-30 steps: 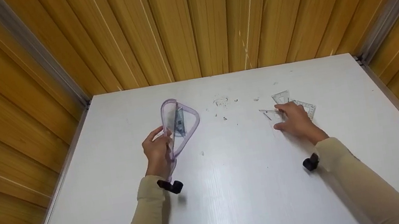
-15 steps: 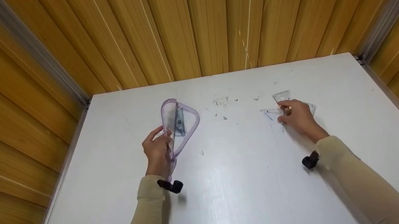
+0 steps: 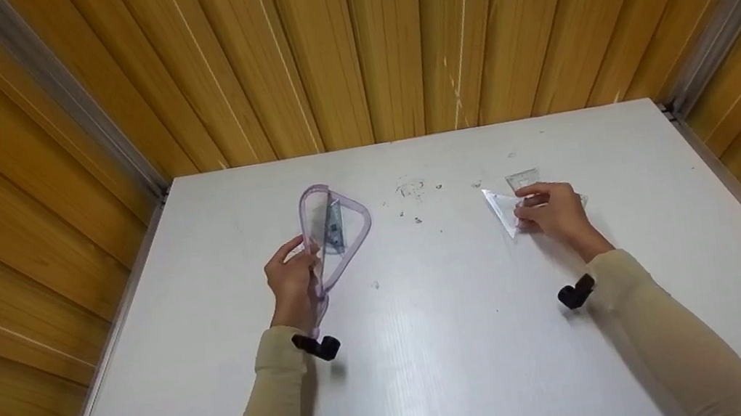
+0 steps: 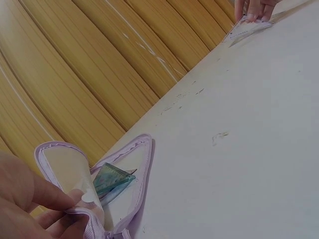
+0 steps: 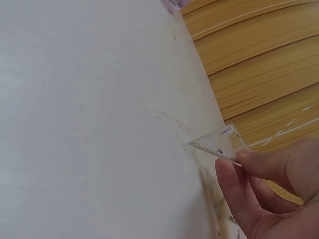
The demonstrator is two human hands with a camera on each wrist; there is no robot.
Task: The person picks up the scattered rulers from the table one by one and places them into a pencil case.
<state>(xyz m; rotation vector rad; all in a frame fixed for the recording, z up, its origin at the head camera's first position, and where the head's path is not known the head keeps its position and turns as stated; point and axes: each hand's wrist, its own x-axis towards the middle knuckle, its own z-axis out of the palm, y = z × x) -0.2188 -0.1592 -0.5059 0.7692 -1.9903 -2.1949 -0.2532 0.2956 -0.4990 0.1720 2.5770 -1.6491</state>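
Note:
In the head view my left hand [image 3: 289, 279] holds a clear pouch with lilac trim [image 3: 368, 219] by its left side. The left wrist view shows thumb and fingers pinching the lifted flap [image 4: 65, 162], so the pouch gapes. Inside lie blue-green transparent pieces [image 4: 112, 179], at least one triangular. My right hand [image 3: 555, 213] pinches a clear set square [image 3: 503, 209] by one edge, tilted up off the table. In the right wrist view this set square [image 5: 219, 142] shows scale marks. Behind the hand lies another clear triangular piece [image 3: 522, 178]; a further clear ruler piece [image 3: 584, 199] is mostly hidden.
The white table [image 3: 423, 361] carries dark scuffs [image 3: 412, 189] between the hands, near its back. Wood-patterned panels [image 3: 383, 44] rise behind it and on both sides. Each wrist wears a small black camera [image 3: 318, 346].
My right hand has closed its fingertips on the set square and tilted it up from the table. The left hand and the pouch have stayed in place.

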